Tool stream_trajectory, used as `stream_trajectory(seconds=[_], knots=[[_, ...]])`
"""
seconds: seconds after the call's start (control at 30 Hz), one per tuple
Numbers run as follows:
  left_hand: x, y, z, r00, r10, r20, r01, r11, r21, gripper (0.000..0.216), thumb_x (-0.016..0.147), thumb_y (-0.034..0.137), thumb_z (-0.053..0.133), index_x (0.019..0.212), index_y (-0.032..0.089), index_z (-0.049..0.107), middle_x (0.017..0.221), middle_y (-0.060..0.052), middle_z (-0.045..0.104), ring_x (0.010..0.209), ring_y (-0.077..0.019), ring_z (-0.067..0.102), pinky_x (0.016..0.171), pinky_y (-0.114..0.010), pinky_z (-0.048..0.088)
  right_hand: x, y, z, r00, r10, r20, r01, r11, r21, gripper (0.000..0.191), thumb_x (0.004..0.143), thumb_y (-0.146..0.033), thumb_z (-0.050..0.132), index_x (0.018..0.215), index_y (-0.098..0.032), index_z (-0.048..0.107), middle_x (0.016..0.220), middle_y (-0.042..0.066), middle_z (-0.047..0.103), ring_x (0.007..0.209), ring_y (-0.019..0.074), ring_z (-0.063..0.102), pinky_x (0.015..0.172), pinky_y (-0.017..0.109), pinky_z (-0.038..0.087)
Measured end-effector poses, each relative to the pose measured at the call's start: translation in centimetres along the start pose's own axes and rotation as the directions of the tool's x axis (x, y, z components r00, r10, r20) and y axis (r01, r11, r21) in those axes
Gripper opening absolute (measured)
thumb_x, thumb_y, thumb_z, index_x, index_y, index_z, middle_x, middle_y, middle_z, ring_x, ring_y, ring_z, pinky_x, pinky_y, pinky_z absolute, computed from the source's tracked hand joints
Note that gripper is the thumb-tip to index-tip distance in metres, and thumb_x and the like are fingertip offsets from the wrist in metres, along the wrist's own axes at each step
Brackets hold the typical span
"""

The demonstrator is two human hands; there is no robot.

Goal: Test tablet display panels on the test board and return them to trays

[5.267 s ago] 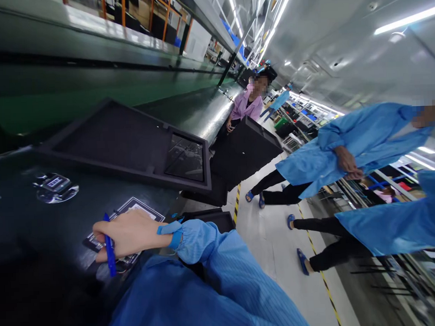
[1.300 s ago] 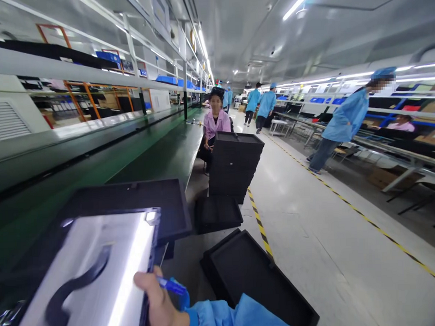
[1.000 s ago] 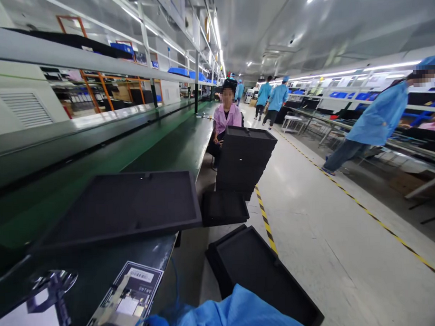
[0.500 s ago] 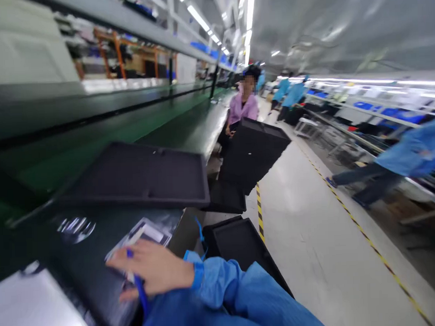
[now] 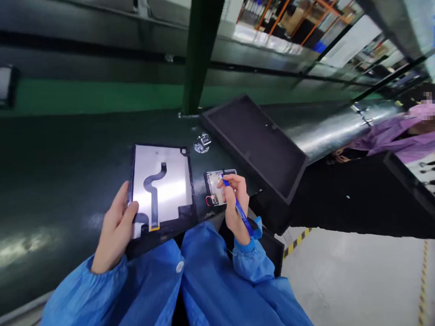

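My left hand (image 5: 114, 228) grips the left edge of a tablet-sized screen panel (image 5: 171, 183), thumb on top. The panel has a silvery back, a black border and a dark flat ribbon cable (image 5: 153, 203) with a yellow end. In my right hand (image 5: 236, 200) is a slim blue pen-like tool (image 5: 243, 218), pinched between the fingers; its exact kind is not clear. That hand is over a small open case of parts (image 5: 213, 182) with a red wire at its corner, partly hidden by the fingers. Small shiny pieces (image 5: 202, 143) lie beyond it on the dark bench.
A black tray (image 5: 256, 145) rests tilted on the bench to the right, near a green post (image 5: 199, 54). A tall stack of black trays (image 5: 347, 201) stands beyond the bench edge. A person in pink (image 5: 391, 128) sits at far right. Yellow-black tape (image 5: 297, 243) marks the floor.
My view has swung left and down from the aisle to the bench. My left hand and the full panel have come into view. My right hand, spread before, now has its fingers drawn together.
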State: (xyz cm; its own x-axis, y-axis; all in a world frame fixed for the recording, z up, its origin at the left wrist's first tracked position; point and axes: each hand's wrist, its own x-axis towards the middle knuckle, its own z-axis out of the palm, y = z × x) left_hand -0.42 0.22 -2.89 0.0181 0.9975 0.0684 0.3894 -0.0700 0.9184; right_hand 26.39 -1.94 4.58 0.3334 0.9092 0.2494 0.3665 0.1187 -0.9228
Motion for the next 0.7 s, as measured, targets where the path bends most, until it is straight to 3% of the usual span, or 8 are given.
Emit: stream_trajectory(seconds=[0.07, 0.2, 0.3, 0.4, 0.5, 0.6, 0.7], knots=[[-0.2, 1.0, 0.1, 0.997, -0.072, -0.01, 0.071, 0.994, -0.086, 0.058, 0.105, 0.037, 0.05, 0.158, 0.019, 0.035, 0.16, -0.011, 0.037, 0.147, -0.036, 0.035, 0.124, -0.056, 0.026, -0.1, -0.5, 1.0, 0.997, 0.067, 0.036, -0.068, 0.998, 0.012, 0.019, 0.095, -0.04, 0.057, 0.096, -0.021, 0.06, 0.082, 0.0, 0.063, 0.069, 0.0128, 0.059, 0.065, 0.026, 0.047], [-0.2, 2.0, 0.0, 1.0, -0.016, -0.021, 0.01, 0.969, -0.248, 0.056, 0.103, 0.029, 0.051, 0.157, 0.026, 0.036, 0.163, -0.004, 0.035, 0.15, -0.0279, 0.03, 0.127, -0.047, 0.023, -1.4, -0.7, 3.8, 0.966, 0.16, 0.203, -0.174, 0.983, 0.056, 0.027, 0.092, -0.04, 0.064, 0.076, -0.021, 0.054, 0.062, -0.005, 0.051, 0.057, 0.0099, 0.049, 0.056, 0.024, 0.039], [-0.2, 2.2, -0.4, 0.998, 0.044, -0.034, -0.048, 0.989, -0.143, 0.058, 0.102, 0.025, 0.049, 0.158, 0.031, 0.034, 0.164, -0.001, 0.033, 0.152, -0.0258, 0.026, 0.128, -0.048, 0.019, -2.5, -0.9, 6.2, 0.923, 0.192, 0.334, -0.222, 0.974, 0.054, 0.027, 0.088, -0.038, 0.069, 0.078, -0.022, 0.05, 0.059, -0.008, 0.048, 0.052, 0.0084, 0.045, 0.051, 0.022, 0.035], [-0.2, 2.2, -0.7, 0.991, 0.134, -0.006, -0.134, 0.989, 0.068, 0.068, 0.099, 0.02, 0.049, 0.162, 0.024, 0.023, 0.166, -0.008, 0.026, 0.154, -0.0271, 0.018, 0.128, -0.048, 0.018, -2.8, -0.7, 8.0, 0.917, 0.152, 0.37, -0.162, 0.987, -0.006, 0.032, 0.084, -0.034, 0.071, 0.07, -0.022, 0.045, 0.056, -0.009, 0.041, 0.05, 0.0068, 0.038, 0.049, 0.021, 0.031], [-0.3, 2.1, -0.8, 0.987, 0.146, 0.064, -0.156, 0.964, 0.215, 0.076, 0.091, 0.011, 0.046, 0.162, 0.015, 0.019, 0.167, -0.014, 0.021, 0.154, -0.0307, 0.012, 0.127, -0.051, 0.019, -2.7, -0.2, 8.8, 0.943, 0.057, 0.329, -0.039, 0.997, -0.061, 0.039, 0.087, -0.028, 0.061, 0.06, -0.022, 0.032, 0.053, -0.009, 0.03, 0.049, 0.0063, 0.03, 0.048, 0.022, 0.028], [-0.3, 1.8, -0.7, 0.992, 0.078, 0.104, -0.102, 0.961, 0.258, 0.081, 0.084, 0.005, 0.043, 0.161, 0.013, 0.019, 0.168, -0.015, 0.015, 0.153, -0.0354, 0.009, 0.126, -0.058, 0.018, -2.8, 0.3, 9.0, 0.942, 0.014, 0.336, 0.032, 0.991, -0.133, 0.037, 0.085, -0.024, 0.053, 0.059, -0.023, 0.027, 0.053, -0.008, 0.027, 0.049, 0.0066, 0.028, 0.048, 0.022, 0.027], [-0.3, 1.8, -0.6, 0.989, 0.099, 0.114, -0.124, 0.963, 0.241, 0.084, 0.082, 0.003, 0.042, 0.161, 0.017, 0.017, 0.169, -0.011, 0.016, 0.154, -0.0343, 0.007, 0.126, -0.06, 0.013, -2.9, 0.3, 9.0, 0.938, 0.015, 0.346, 0.049, 0.983, -0.177, 0.036, 0.085, -0.023, 0.052, 0.06, -0.023, 0.026, 0.054, -0.008, 0.027, 0.05, 0.0069, 0.027, 0.048, 0.022, 0.027]])
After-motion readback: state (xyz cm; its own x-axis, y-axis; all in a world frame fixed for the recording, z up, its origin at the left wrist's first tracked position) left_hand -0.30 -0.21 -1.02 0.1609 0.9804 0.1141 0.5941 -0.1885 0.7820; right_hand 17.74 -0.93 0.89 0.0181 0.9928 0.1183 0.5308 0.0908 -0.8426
